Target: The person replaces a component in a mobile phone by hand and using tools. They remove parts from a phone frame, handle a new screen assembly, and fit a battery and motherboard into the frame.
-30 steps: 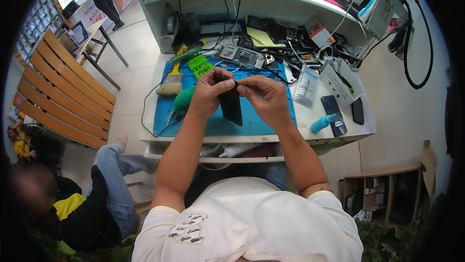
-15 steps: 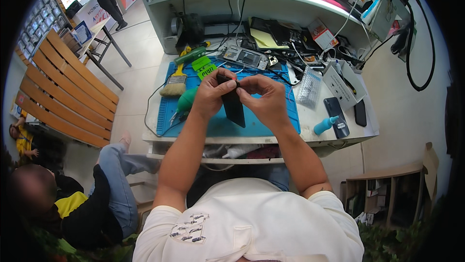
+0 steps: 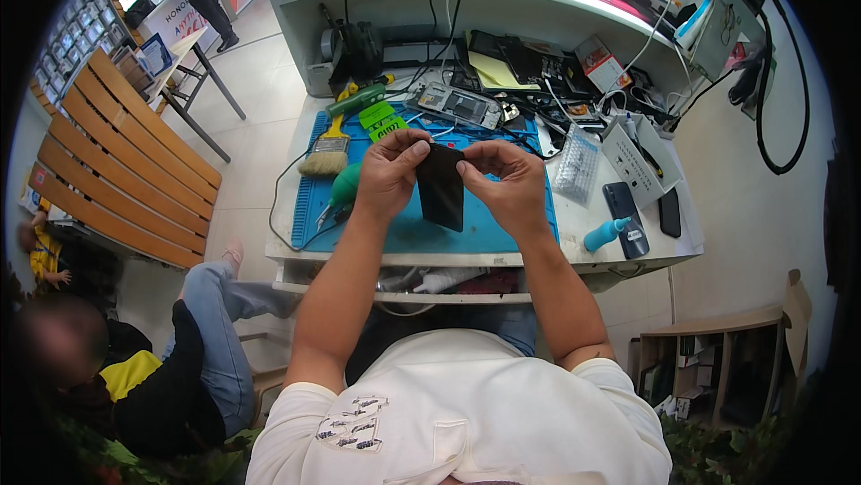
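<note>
In the head view, we hold one dark phone (image 3: 440, 185) upright above the blue mat (image 3: 421, 225), near the middle of the desk (image 3: 592, 243). Our left hand (image 3: 388, 173) pinches its upper left edge between thumb and fingers, and our right hand (image 3: 507, 182) pinches the upper right edge the same way, so both hands are closed on the one phone, with its lower end hanging free toward six o'clock. We judge it a thin, stiff, light slab with a smooth, slippery face that could crack if bent or dropped, so the long side edges seem the safest hold. At ten o'clock from the hands lies one brush (image 3: 326, 155) with pale bristles, and just below it one green blower bulb (image 3: 345, 185). At twelve o'clock rests one opened phone body (image 3: 455, 105). At three o'clock we count one clear ridged tray (image 3: 577, 165), and at four o'clock one teal bottle (image 3: 604, 234) and two dark phones (image 3: 624, 209) lying flat.
</note>
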Action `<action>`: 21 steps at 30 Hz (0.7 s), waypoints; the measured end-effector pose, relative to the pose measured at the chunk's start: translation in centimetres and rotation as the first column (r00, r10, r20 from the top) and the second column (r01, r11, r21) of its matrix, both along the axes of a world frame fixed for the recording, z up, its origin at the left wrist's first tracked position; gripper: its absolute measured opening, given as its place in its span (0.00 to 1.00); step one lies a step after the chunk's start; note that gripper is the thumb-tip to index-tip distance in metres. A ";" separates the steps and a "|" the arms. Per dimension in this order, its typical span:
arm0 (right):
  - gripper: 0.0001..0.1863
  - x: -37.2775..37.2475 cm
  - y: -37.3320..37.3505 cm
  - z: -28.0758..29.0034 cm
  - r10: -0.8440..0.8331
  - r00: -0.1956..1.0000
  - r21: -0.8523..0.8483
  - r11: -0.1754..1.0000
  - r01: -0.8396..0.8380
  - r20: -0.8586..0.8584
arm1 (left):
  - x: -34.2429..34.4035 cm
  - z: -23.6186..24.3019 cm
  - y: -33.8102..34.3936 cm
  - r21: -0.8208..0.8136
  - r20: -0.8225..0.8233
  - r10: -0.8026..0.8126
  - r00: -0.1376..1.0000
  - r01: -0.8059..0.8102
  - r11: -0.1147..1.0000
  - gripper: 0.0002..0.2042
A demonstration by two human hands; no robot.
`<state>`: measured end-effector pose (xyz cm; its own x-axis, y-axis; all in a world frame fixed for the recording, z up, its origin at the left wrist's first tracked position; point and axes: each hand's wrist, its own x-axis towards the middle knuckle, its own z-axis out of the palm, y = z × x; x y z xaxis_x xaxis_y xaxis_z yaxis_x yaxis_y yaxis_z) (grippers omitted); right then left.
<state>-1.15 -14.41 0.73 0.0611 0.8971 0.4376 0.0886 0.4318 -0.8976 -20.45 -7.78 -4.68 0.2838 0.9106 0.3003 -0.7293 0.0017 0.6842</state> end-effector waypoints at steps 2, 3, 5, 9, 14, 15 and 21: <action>0.08 0.1 0.0 -0.2 -0.005 1.000 0.000 1.000 0.005 -0.004 | 0.3 0.0 -0.1 -0.012 0.007 0.013 1.000 -0.013 1.000 0.07; 0.09 0.1 0.0 -0.3 -0.006 1.000 0.001 1.000 0.006 -0.006 | 0.3 0.0 -0.1 -0.012 0.011 0.013 1.000 -0.013 1.000 0.07; 0.08 0.0 0.0 -0.1 -0.017 1.000 0.044 0.999 0.017 0.006 | 0.4 0.1 -0.2 -0.012 0.019 0.012 1.000 -0.012 1.000 0.07; 0.06 0.0 -0.2 0.6 -0.073 0.992 0.086 0.994 0.064 0.107 | 0.5 0.4 -0.3 -0.001 0.011 0.013 1.000 -0.013 1.000 0.06; 0.04 0.0 -0.2 0.7 -0.086 0.990 0.123 0.990 0.073 0.109 | 0.1 -0.8 0.3 0.024 -0.012 0.008 1.000 -0.008 1.000 0.11; 0.04 0.1 -0.2 0.6 -0.085 0.990 0.115 0.991 0.072 0.111 | 0.3 -0.3 0.1 0.036 -0.026 -0.005 1.000 0.005 0.999 0.13; 0.05 0.7 0.7 -0.5 -0.050 0.999 0.056 0.997 0.049 0.006 | -1.8 2.4 -1.2 0.117 -0.633 -0.059 0.772 0.170 0.978 0.28</action>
